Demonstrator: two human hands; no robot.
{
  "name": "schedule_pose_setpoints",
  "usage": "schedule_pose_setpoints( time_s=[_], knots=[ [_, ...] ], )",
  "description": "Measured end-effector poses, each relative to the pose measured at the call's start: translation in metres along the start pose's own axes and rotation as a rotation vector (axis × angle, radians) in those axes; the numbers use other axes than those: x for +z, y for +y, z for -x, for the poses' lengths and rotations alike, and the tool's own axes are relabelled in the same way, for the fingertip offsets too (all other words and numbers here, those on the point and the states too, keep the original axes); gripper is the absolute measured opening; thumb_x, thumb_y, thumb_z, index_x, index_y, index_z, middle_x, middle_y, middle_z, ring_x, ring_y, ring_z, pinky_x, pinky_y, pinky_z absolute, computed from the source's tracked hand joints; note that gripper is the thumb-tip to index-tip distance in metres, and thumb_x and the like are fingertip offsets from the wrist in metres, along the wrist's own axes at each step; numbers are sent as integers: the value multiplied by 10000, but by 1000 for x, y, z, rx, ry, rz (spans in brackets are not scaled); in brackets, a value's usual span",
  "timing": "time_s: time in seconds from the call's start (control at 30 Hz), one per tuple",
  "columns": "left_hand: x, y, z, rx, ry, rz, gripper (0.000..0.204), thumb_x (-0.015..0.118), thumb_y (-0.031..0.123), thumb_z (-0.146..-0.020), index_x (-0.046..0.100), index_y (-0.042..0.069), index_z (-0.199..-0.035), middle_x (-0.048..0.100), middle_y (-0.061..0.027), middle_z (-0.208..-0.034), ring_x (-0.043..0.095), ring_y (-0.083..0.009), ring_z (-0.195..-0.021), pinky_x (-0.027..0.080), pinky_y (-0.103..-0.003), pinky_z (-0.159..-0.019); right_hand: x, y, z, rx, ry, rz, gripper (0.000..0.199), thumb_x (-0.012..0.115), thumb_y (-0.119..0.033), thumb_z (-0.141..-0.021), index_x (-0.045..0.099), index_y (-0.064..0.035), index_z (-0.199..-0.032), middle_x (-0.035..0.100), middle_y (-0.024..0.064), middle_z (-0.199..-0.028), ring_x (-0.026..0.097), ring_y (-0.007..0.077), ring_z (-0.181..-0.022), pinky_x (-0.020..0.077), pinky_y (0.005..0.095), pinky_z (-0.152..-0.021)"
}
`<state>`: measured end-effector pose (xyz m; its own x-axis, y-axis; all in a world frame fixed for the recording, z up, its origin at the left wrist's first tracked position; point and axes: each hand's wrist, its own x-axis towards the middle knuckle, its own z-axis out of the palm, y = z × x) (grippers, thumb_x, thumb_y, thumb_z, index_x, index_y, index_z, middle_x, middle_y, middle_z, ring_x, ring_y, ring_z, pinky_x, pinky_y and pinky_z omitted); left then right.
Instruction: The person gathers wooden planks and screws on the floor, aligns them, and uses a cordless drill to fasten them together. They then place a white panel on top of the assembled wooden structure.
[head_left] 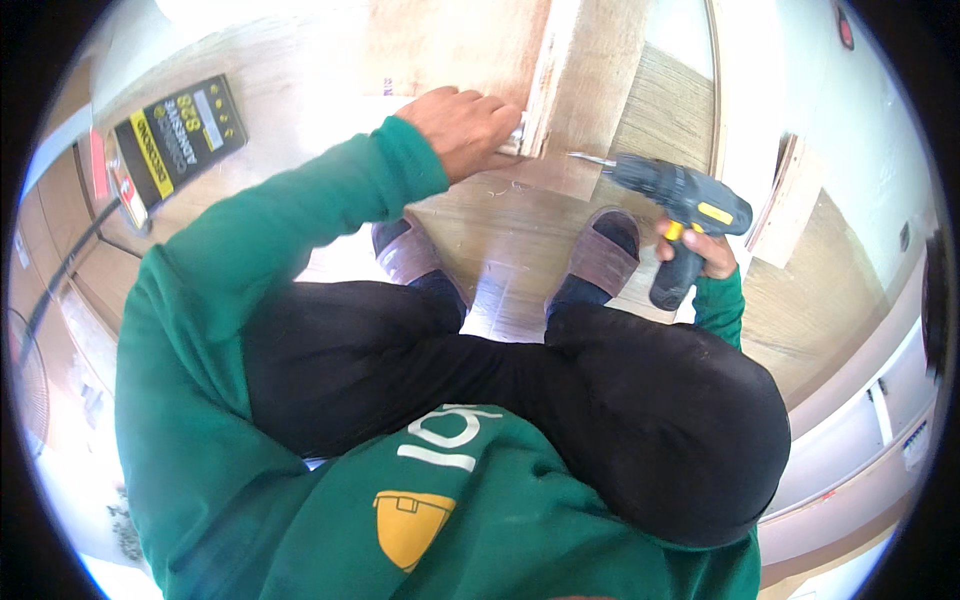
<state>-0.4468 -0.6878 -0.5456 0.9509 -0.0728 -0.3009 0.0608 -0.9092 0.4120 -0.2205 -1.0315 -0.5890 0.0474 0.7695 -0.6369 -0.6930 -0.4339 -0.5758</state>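
Note:
My right hand (712,250) is wrapped round the grip of a dark cordless drill (690,195) with yellow accents, its fingers near the yellow trigger. A thin metal bit (590,158) sticks out of the chuck, pointing left toward a wooden panel (450,45). Between the bit's tip and the panel's thick edge there seems to be a small gap. My left hand (462,128) is closed at the near corner of that panel, knuckles up, fingertips partly hidden. Something small and pale shows beside its fingers; I cannot tell what it is.
On the left lies a black and yellow rectangular adhesive package (185,140), near a dark cable (72,262). A wooden strip (778,205) leans by the wall at right. My slippered feet (600,255) stand on the wood-look floor between the hands.

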Motion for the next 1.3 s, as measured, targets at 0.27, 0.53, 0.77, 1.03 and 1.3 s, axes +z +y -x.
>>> schedule_pose_setpoints(
  time_s=[0.27,0.53,0.77,1.03,1.3],
  knots=[
    [-38,-18,30,-27,312,-88,833,733,439,-807,363,57,-1448,572,-181,-1268,555,-329,-1166,419,-445,-1008,25,25,76,-250,733,809,613,675,-74,-823,437,-35,-1387,593,103,-1121,580,185,-1013,467,319,-900],
    [30,-96,162,-1114,685,844,683,526,579,-926,524,40,-1346,591,-201,-1297,590,-320,-1154,475,-484,-954,27,62,51,-297,713,1703,895,698,34,-642,327,-15,-1455,534,258,-1203,552,430,-1073,467,481,-883],
    [42,-61,142,-1219,305,2177,951,274,720,-927,238,-52,-1480,412,-312,-1422,484,-473,-1259,471,-550,-974,104,-93,-28,-119,362,1681,759,741,-295,-805,395,-42,-1432,584,280,-1223,573,388,-1178,474,436,-983],
    [38,-76,127,-694,521,2337,668,352,469,-1004,411,-102,-1344,536,-351,-1236,603,-434,-1116,631,-437,-781,188,-187,-237,-113,577,834,854,743,-329,-821,318,182,-1357,535,313,-1275,632,386,-1068,534,419,-940],
    [-25,-27,145,-644,392,2238,518,559,304,-944,478,-75,-1287,614,-237,-1193,654,-325,-1062,631,-412,-753,169,-185,-198,-472,497,438,422,675,-46,-858,490,123,-1198,630,224,-1126,662,311,-1016,562,401,-911]
  ],
)
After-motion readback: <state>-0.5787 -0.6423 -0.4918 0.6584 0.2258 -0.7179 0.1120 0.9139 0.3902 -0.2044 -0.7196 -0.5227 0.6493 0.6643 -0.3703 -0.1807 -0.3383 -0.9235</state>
